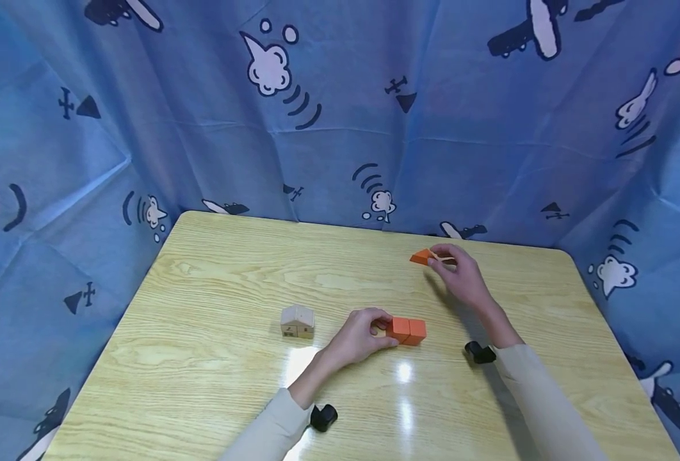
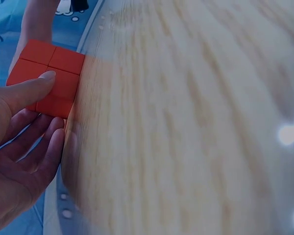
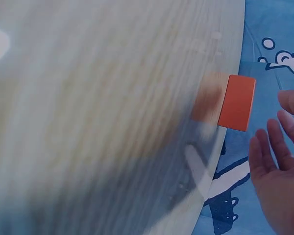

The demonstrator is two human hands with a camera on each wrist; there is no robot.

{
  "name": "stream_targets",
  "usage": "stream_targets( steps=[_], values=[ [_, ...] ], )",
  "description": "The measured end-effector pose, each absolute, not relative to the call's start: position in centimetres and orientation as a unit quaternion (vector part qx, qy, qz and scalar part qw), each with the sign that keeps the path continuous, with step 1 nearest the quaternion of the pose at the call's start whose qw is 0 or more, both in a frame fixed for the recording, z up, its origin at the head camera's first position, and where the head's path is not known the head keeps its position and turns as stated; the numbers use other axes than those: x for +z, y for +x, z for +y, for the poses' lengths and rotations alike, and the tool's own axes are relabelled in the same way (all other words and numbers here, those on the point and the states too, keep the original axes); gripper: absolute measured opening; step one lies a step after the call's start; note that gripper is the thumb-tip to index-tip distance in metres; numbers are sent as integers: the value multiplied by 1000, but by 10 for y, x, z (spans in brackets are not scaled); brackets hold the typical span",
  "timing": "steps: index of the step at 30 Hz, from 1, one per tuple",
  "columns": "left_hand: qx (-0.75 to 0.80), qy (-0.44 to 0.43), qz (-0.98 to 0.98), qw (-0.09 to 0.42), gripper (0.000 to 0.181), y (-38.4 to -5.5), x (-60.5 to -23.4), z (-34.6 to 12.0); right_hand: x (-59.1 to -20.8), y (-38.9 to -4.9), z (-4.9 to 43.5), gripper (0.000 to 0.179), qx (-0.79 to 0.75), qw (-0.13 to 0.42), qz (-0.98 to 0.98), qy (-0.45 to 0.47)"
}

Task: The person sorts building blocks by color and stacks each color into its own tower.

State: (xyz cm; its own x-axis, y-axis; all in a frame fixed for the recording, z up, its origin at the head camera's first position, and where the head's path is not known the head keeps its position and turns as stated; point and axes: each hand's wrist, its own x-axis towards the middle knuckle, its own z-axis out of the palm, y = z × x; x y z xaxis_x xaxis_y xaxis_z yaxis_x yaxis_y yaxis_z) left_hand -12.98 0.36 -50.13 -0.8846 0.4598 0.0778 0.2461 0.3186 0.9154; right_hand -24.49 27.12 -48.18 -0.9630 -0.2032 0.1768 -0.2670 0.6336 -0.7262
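In the head view my left hand [image 1: 356,338] holds orange cube blocks [image 1: 407,331], which sit side by side on the table. The left wrist view shows its thumb on one face of the orange blocks [image 2: 59,93], with the other fingers partly hidden behind and below. Farther back and right, my right hand [image 1: 460,274] is beside an orange triangular block [image 1: 420,257]. From the right wrist, the triangular block [image 3: 236,103] shows a flat rectangular side on the table, with a visible gap between it and the loosely spread fingers of the right hand [image 3: 281,171].
A small house-shaped wooden block [image 1: 297,322] with drawn windows stands left of the left hand. The light wood table [image 1: 219,282] ends at a blue patterned curtain [image 1: 328,160] at the back and sides. Each wrist wears a small black device [image 1: 323,417].
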Motion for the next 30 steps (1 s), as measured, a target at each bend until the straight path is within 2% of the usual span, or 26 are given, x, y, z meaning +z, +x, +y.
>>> stream_targets(
  steps=[9,14,30],
  values=[
    [539,214,808,100,37,-130,-501,4,-483,-263,264,46,385,-11,-913,137],
    [541,210,807,106,37,-130,-501,4,-483,-267,261,41,360,-41,-923,131],
    [540,213,807,110,37,-130,-500,3,-488,-266,267,33,354,-73,-924,129]
  ],
)
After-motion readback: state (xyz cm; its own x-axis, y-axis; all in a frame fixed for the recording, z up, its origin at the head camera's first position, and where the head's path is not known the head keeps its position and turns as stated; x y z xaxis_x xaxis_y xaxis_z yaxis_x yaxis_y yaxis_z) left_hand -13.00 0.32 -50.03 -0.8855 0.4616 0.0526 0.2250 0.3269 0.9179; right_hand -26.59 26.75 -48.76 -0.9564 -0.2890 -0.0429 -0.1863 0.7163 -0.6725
